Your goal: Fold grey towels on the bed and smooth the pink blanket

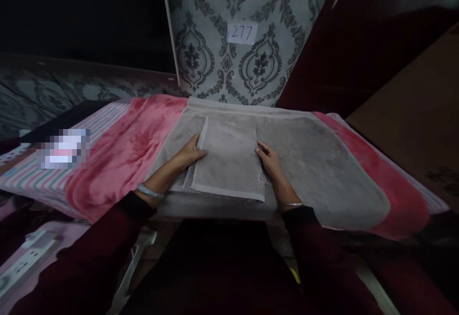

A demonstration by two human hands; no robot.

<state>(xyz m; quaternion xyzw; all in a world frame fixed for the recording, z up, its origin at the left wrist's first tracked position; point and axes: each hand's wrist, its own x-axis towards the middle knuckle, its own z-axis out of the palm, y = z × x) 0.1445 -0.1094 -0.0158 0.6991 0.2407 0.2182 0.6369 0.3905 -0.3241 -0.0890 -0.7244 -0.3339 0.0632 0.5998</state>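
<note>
A grey folded towel point(229, 157) lies flat in the middle, its lower edge hemmed in a paler band and loose threads at its right side. My left hand point(187, 155) grips its left edge, thumb on top and the other fingers partly hidden. At the right edge, my right hand point(269, 159) pinches the cloth between thumb and fingers. Under the towel spreads a larger grey cloth point(304, 167), with another folded layer showing just left of the towel.
A pink plush blanket point(132, 147) and striped cloth point(103, 114) cover the table at the left. A blurred-out bright object point(64, 150) lies there. Behind stands a patterned wall with a paper marked 277 point(242, 33). A white power strip point(27, 260) is at lower left, a cardboard box point(412, 100) at right.
</note>
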